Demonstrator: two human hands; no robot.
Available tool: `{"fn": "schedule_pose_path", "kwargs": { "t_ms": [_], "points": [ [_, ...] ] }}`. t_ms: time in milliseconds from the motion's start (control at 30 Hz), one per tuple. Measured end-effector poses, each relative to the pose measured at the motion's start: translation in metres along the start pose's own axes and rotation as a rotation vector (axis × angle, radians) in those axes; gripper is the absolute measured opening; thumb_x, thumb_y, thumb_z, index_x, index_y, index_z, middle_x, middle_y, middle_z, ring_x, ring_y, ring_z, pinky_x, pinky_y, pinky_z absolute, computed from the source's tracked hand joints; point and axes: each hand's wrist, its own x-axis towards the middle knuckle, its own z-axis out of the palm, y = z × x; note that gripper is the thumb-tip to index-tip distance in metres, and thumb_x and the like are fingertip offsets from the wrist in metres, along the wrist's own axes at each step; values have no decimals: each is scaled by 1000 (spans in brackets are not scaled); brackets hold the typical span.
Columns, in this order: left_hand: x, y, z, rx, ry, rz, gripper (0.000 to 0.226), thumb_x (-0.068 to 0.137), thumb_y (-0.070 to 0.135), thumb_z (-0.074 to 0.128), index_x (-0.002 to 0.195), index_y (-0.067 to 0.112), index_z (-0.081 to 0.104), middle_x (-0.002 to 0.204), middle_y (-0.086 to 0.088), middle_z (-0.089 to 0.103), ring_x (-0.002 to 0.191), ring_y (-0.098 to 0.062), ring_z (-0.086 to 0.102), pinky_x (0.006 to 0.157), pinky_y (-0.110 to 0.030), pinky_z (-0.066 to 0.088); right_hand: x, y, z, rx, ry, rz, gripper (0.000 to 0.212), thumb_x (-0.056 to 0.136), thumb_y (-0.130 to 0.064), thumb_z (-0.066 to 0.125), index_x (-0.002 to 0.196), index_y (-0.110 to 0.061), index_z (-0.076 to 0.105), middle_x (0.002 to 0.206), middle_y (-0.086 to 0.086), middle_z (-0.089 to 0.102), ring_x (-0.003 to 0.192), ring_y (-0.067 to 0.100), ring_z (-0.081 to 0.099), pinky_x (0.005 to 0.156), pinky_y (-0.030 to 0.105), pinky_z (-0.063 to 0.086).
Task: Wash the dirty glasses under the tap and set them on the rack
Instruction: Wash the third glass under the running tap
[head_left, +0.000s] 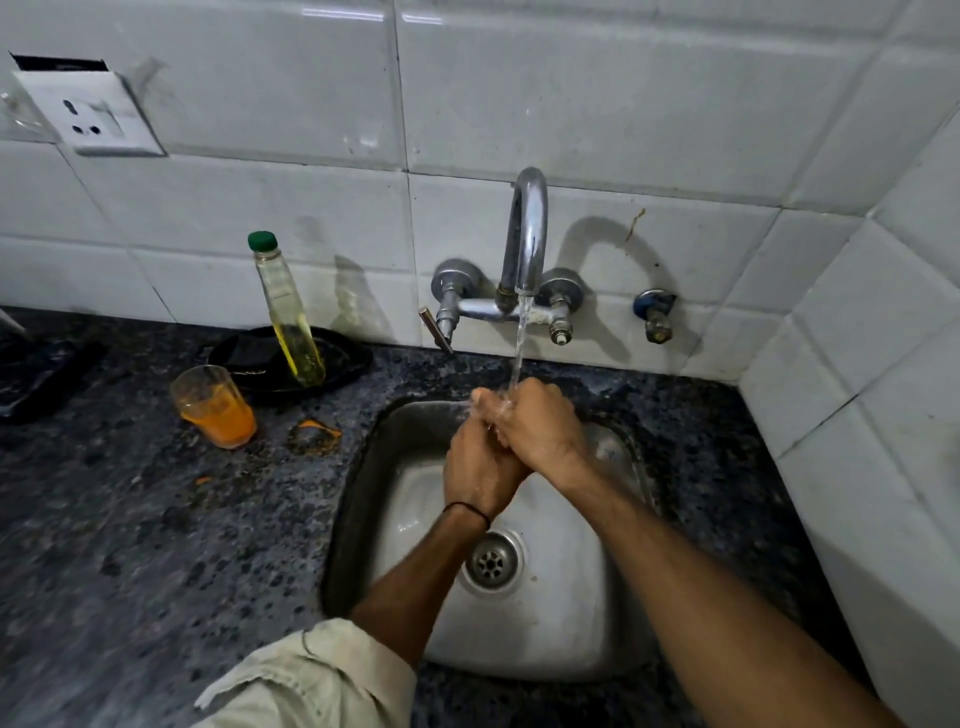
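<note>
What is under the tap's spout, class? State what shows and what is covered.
The left hand and right hand, pressed together in the water stream above the sink. Whether they enclose anything is hidden.

White glazed rectangular wall tiles (623, 104) with grey grout cover the back wall and meet a tiled side wall (893, 395) in a corner on the right. A white plastic socket plate (93, 114) sits askew at upper left. Below lies a dark speckled stone worktop (130, 545) with a stainless steel sink basin (561, 623) set into it.
</note>
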Motion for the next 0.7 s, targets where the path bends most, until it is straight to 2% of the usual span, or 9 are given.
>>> {"fn": "schedule_pose_path", "kwargs": {
  "t_ms": [67,200,233,300,433,500,567,633,700],
  "points": [
    [5,-9,-2,-189,-141,-27,46,71,35,79,110,30,55,97,5,71,90,-10,68,78,-33,57,4,1,-10,-24,-68,-95,52,94,-51,49,65,-13,67,66,4,68,65,21,65,74,37,56],
    [9,-16,-31,-636,-664,-202,45,77,20,77,119,17,61,108,-5,71,100,-22,68,82,-36,56,4,8,-39,207,-317,-270,45,97,-42,57,61,-18,67,56,-2,64,52,9,60,69,32,54],
    [8,-14,-34,-643,-683,-210,40,78,21,75,116,15,63,105,-7,71,96,-24,69,80,-37,57,4,9,-38,245,-296,-260,44,98,-40,58,60,-18,65,56,-1,64,51,10,60,69,32,55],
    [9,-10,-29,-518,-504,-198,37,74,25,78,108,17,65,99,-5,72,93,-25,70,80,-38,59,8,7,-29,224,-175,-201,44,97,-36,57,58,-16,63,58,6,65,54,21,62,69,37,57],
    [1,-3,-11,4,-63,-150,69,53,62,70,114,33,58,97,4,72,88,-17,68,79,-38,57,13,-5,-8,11,15,17,47,93,-45,55,56,-16,52,64,3,59,65,25,58,65,34,46],
    [-3,-9,-11,-133,-131,-135,69,55,56,76,118,34,57,99,5,72,91,-19,69,79,-41,59,11,-6,-5,-29,-3,-21,43,94,-42,54,61,-15,58,66,4,63,67,25,62,68,34,52],
    [-1,-17,-19,-388,-318,-185,67,59,40,83,120,24,60,104,2,72,95,-20,70,84,-42,59,7,-4,-10,13,-155,-142,43,96,-40,54,64,-14,66,65,5,68,65,24,68,73,37,59],
    [2,-25,-31,-495,-493,-232,57,67,30,84,118,18,63,107,-3,72,99,-22,69,89,-44,57,6,1,-17,101,-350,-239,42,96,-41,58,66,-16,72,65,3,72,65,19,70,75,36,60],
    [2,-27,-36,-542,-541,-247,43,74,19,80,114,15,66,102,-6,73,96,-25,70,86,-41,58,6,1,-17,148,-368,-256,41,95,-38,59,66,-13,73,64,4,72,63,18,70,76,35,60]
  ]
}}
